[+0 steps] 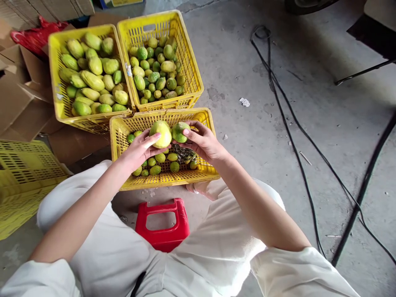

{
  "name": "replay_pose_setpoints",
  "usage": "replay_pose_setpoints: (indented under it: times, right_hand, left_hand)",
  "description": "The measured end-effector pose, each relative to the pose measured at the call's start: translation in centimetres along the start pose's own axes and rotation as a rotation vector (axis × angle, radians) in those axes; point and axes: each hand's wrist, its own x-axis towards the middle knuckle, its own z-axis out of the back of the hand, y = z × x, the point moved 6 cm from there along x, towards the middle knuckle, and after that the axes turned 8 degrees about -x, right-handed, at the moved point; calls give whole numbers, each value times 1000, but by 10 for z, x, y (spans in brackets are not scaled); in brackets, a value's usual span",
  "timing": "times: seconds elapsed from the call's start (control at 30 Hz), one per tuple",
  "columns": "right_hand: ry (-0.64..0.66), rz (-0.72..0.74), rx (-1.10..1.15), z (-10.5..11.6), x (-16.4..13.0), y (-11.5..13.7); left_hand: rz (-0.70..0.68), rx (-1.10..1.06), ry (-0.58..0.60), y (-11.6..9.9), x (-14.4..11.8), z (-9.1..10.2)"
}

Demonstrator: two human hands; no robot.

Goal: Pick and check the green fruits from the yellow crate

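Over the near yellow crate [161, 181], my left hand [139, 149] is closed around a large, pale yellow-green citrus-like fruit [162, 134]. Close beside it, my right hand [206, 142] grips a smaller, greener fruit [178, 131], thumb on its near side. The two fruits are held up at about the same height. Below them in the crate lie several small green and yellow fruits [155, 169] and a dark, crinkled bit of plastic [185, 153]. My hands hide part of the crate's contents.
Behind stand a yellow crate of large, long fruits [93, 80] and another of smaller, rounder ones [161, 76]. A red stool [162, 239] is between my legs. Cardboard [24, 103] and a yellow crate [24, 181] lie left; black cables [297, 140] cross the floor right.
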Motion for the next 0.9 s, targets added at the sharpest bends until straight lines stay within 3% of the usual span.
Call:
replay_pose_setpoints:
  times: [0.37, 0.57, 0.9]
  right_hand:
    - [-69, -8, -66, 8, 5, -8]
    - [-44, -5, -69, 7, 4, -6]
    - [-26, 0, -6, 2, 0, -3]
  left_hand:
    - [-27, -64, -101, 1, 0, 2]
    - [-34, -83, -137, -3, -2, 2]
    - [-27, -62, -106, -7, 0, 5]
